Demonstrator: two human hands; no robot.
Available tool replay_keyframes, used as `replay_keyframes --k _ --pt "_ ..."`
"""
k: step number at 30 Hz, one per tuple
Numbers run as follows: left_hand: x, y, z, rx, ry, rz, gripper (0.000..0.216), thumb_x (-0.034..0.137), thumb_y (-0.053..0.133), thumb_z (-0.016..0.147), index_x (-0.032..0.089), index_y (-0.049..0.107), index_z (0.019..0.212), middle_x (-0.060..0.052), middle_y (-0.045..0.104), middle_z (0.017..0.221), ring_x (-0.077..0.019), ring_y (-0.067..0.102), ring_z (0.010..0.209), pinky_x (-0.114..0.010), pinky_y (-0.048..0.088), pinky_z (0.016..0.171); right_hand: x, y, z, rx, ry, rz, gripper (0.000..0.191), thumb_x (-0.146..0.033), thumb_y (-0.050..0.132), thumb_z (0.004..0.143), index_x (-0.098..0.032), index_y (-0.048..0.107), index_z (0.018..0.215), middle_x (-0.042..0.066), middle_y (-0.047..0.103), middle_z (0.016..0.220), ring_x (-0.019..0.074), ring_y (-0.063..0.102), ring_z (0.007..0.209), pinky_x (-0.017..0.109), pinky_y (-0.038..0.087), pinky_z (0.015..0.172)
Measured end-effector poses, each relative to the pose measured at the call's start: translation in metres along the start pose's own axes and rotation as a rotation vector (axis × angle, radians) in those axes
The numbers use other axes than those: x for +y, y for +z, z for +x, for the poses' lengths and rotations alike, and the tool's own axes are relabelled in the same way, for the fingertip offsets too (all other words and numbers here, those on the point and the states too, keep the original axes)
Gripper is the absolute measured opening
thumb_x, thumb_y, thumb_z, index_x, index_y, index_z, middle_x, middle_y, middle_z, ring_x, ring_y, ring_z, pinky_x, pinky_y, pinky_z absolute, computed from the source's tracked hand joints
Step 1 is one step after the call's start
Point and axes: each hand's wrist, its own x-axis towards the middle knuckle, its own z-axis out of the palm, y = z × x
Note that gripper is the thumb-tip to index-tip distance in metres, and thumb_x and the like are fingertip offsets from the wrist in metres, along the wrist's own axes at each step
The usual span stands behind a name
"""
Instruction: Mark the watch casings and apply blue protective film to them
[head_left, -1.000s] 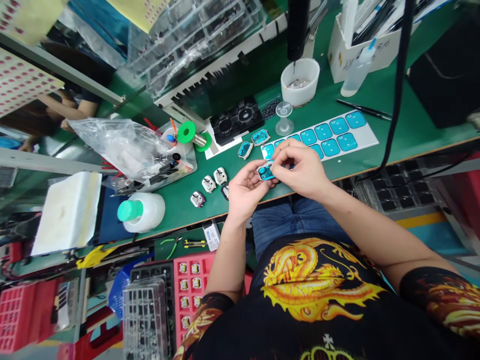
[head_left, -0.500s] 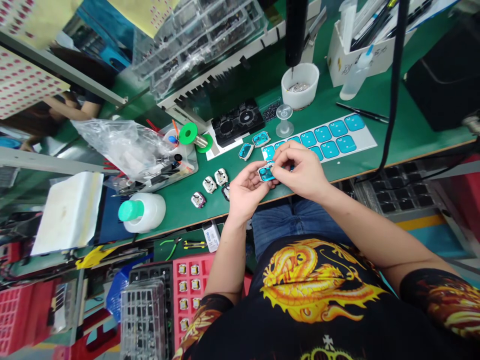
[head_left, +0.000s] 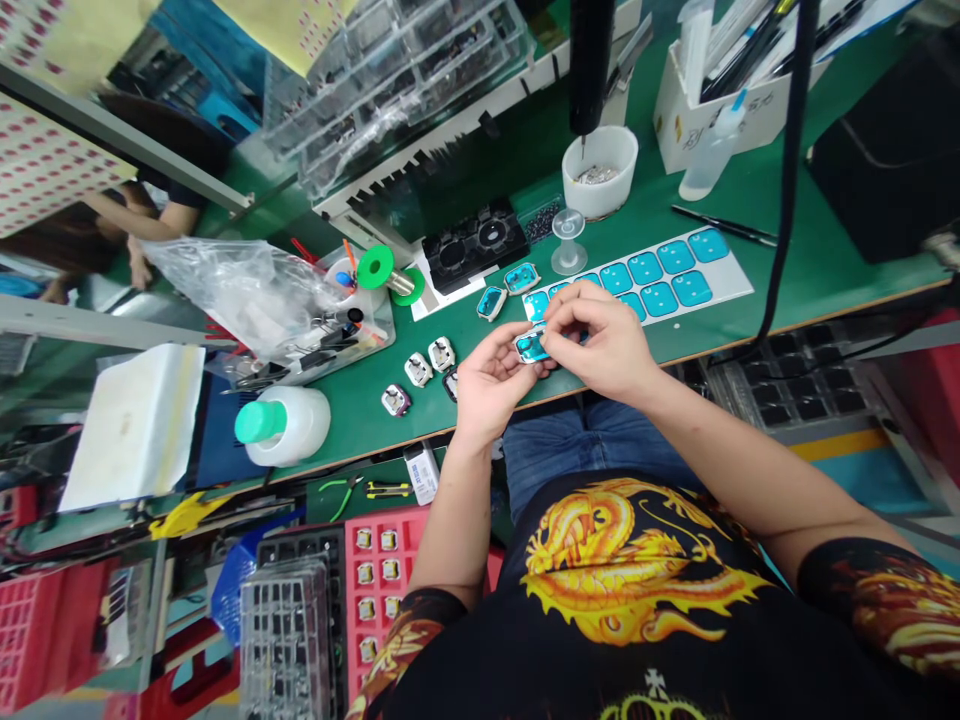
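My left hand [head_left: 489,388] is closed round a small watch case [head_left: 531,346] with a bright blue film on its face, held just above the bench's front edge. The fingers of my right hand [head_left: 604,340] are pinched together at the right end of the same case and cover part of it. Just beyond my hands lies a white sheet of blue stickers [head_left: 724,272], partly hidden by my right hand. Two more blue-faced watch cases, one of them here [head_left: 522,278], rest behind my left hand. Left of it are several cases without blue film [head_left: 418,369].
A black screwdriver [head_left: 589,70] hangs over a white cup of small screws [head_left: 600,180]. Tweezers [head_left: 724,226] lie at the right. Further left stand a solder spool [head_left: 376,267] and a white bottle with a green cap [head_left: 289,425]. A red tray [head_left: 409,540] sits below the bench.
My hands and the watch case stay almost in place, with only a tiny shift of the case. At the far left, another person's hand has come into view lower down.
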Motion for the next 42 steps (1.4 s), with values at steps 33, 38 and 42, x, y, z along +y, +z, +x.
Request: replay_keyframes --k 33,38,42 --pt "-0.0008 -0.0014 0.0000 0.015 -0.018 0.022 0.049 0.027 0.097 0.082 0.025 0.078 0.127 -0.003 0.081 0.111 -0.0150 0.080 0.092 -0.028 0.071 0.087 -0.0054 -0.0012 -0.0032 -0.004 -0.045 -0.026 0.009 -0.015 0.073 0.085 -0.023 0.074 0.079 0.004 0.070 0.099 0.0176 0.065 0.085 0.032 0.052 0.066" --pt "-0.0005 -0.0008 -0.0001 0.007 -0.004 0.024 0.049 0.028 0.097 0.082 0.026 0.078 0.127 -0.003 0.081 0.110 -0.0149 0.080 0.092 -0.028 0.071 0.087 -0.0049 -0.0015 -0.0030 -0.003 -0.044 -0.023 0.010 -0.016 0.073 0.085 -0.022 0.074 0.079 0.004 0.069 0.098 0.0173 0.066 0.084 0.031 0.051 0.065" --pt "0.0004 0.0001 -0.0001 0.025 -0.017 0.034 0.050 0.030 0.099 0.080 0.024 0.078 0.126 -0.004 0.081 0.110 -0.0160 0.080 0.092 -0.030 0.071 0.088 -0.0048 -0.0015 -0.0031 -0.005 -0.035 -0.028 0.010 -0.016 0.073 0.085 -0.022 0.073 0.078 0.004 0.070 0.098 0.0178 0.066 0.085 0.032 0.051 0.065"
